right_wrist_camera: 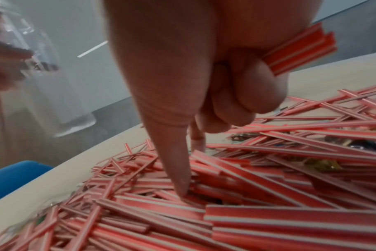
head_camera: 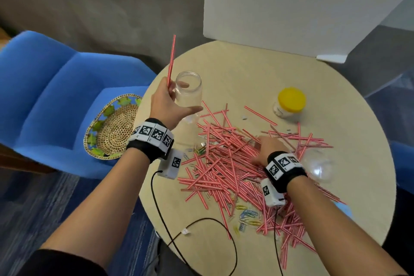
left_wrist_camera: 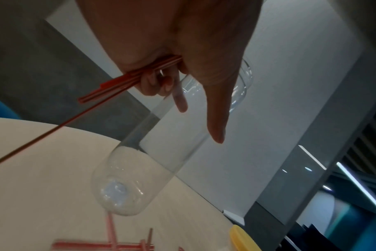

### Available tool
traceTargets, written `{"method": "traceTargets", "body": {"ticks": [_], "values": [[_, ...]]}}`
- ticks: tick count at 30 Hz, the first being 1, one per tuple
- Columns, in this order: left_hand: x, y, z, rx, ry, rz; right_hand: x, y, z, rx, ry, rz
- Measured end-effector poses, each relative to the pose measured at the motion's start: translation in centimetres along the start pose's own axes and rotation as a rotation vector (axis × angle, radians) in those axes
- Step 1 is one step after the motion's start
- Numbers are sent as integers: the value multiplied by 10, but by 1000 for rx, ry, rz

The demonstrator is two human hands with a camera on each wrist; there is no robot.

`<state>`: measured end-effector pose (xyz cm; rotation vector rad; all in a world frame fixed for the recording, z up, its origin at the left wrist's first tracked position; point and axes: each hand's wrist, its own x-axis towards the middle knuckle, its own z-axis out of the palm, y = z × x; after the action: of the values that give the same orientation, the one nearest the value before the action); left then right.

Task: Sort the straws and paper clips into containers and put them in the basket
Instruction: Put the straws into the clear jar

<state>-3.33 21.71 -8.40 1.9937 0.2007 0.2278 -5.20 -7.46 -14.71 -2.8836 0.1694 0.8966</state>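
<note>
My left hand (head_camera: pixel 179 101) is raised over the table's left side. It grips a clear open jar (head_camera: pixel 188 91) between thumb and fingers, and pinches a few red-and-white straws (head_camera: pixel 171 60) that point up and away. In the left wrist view the held straws (left_wrist_camera: pixel 137 76) cross the curled fingers beside the jar (left_wrist_camera: pixel 159 146). My right hand (head_camera: pixel 266 147) is down in the big straw pile (head_camera: pixel 224 168). Its curled fingers hold a couple of straws (right_wrist_camera: pixel 301 49), and the thumb (right_wrist_camera: pixel 178 169) touches the pile. Coloured paper clips (head_camera: pixel 247 214) lie among the straws near the table's front.
A woven basket (head_camera: pixel 112 127) sits on the blue chair (head_camera: pixel 51 96) left of the round table (head_camera: pixel 257 74). A jar with a yellow lid (head_camera: pixel 290 102) stands at the back right. A clear dome-shaped lid (head_camera: pixel 318 163) lies right of my right wrist. Cables cross the front edge.
</note>
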Motion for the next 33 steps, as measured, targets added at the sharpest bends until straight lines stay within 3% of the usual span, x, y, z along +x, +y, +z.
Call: {"method": "traceTargets", "body": {"ticks": [5, 10, 21, 25, 33], "values": [[41, 41, 55, 4, -94, 19, -2, 11, -4, 49, 6, -85], [62, 47, 115, 33, -187, 12, -2, 28, -11, 79, -50, -118], [96, 55, 205, -10, -204, 10, 8, 58, -18, 211, -139, -217], [90, 50, 217, 7, -255, 25, 17, 62, -23, 313, -192, -287], [83, 55, 210, 127, -354, 93, 29, 64, -35, 304, -151, -366]]}}
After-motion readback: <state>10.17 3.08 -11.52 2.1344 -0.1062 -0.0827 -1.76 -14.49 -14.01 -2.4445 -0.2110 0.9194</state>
